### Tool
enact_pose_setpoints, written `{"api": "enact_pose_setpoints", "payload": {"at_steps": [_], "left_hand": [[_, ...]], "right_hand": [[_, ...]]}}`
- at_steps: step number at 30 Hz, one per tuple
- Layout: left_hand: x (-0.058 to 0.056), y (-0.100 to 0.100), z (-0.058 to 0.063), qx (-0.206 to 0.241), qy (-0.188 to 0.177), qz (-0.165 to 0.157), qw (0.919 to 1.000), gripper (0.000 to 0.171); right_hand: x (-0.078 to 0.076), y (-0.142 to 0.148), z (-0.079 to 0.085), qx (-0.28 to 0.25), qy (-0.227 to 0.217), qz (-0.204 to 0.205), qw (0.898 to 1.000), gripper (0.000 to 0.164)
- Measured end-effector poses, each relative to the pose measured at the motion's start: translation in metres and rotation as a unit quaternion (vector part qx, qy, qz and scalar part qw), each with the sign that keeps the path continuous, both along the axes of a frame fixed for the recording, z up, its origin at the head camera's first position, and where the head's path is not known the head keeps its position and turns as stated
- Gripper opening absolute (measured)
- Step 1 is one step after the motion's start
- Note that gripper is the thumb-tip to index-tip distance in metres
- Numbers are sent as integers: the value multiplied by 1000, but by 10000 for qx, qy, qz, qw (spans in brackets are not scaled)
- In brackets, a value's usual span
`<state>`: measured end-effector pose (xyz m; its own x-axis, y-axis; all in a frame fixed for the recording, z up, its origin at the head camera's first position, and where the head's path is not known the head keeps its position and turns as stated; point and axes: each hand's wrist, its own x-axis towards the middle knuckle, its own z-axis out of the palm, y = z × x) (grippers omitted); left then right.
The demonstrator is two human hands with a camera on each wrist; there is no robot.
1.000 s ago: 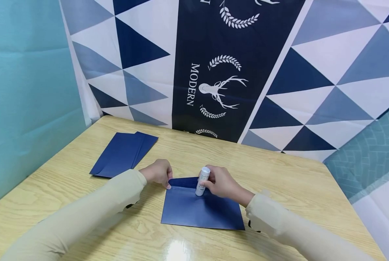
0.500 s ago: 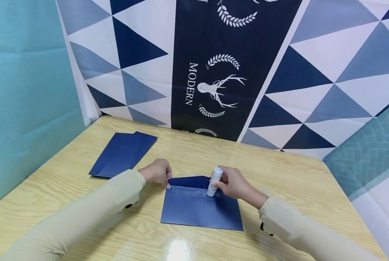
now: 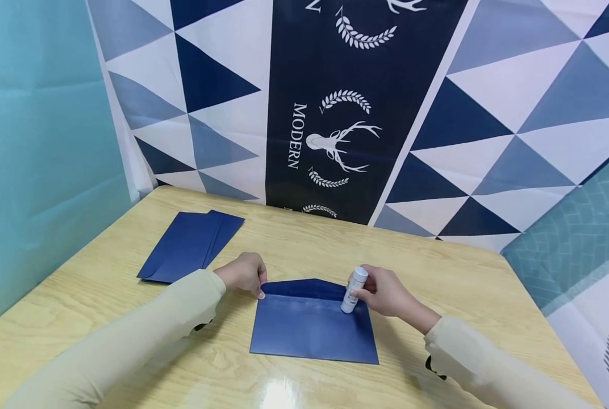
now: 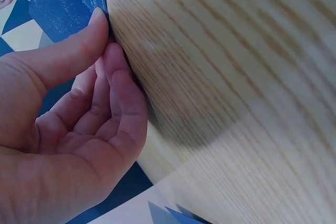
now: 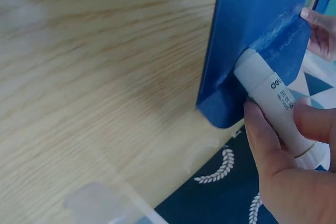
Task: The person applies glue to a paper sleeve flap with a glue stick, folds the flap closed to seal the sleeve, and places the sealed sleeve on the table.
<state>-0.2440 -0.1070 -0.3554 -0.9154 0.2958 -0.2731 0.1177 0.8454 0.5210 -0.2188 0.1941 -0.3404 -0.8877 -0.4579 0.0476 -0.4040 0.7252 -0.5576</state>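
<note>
A dark blue envelope (image 3: 312,332) lies on the table with its flap (image 3: 304,288) opened toward the far side. My left hand (image 3: 244,274) pinches its far left corner between thumb and fingertips, as the left wrist view also shows. In my right hand (image 3: 386,292) is a white glue stick (image 3: 354,289), gripped between thumb and fingers and tilted. The tip of the glue stick (image 5: 270,95) touches the envelope (image 5: 247,19) near the right end of the fold. A whitish smear of glue (image 5: 278,30) runs along the fold in the right wrist view.
Several more blue envelopes (image 3: 187,244) lie overlapped at the back left of the wooden table (image 3: 304,392). A patterned cloth (image 3: 222,102) hangs behind the table, and a teal sheet (image 3: 49,142) hangs at the left.
My right hand has slid the glue stick rightward along the fold, from near the middle to close to the right end. The left hand keeps its pinch on the corner.
</note>
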Motion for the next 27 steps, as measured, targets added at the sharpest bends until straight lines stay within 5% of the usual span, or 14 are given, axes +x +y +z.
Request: {"api": "enact_pose_setpoints", "payload": {"at_steps": [13,21,27], "left_hand": [[1,-1,-2,8,73,25,10000,17],[3,4,-2,75,150,-29,9999,18],[4,2,0,-8,65,112,9999,17]], "right_hand": [[2,19,3,312,130,-145,9993,16],[17,10,18,659,688,-9,9955,13],[15,-16,35,233,810,33,9964,12]]}}
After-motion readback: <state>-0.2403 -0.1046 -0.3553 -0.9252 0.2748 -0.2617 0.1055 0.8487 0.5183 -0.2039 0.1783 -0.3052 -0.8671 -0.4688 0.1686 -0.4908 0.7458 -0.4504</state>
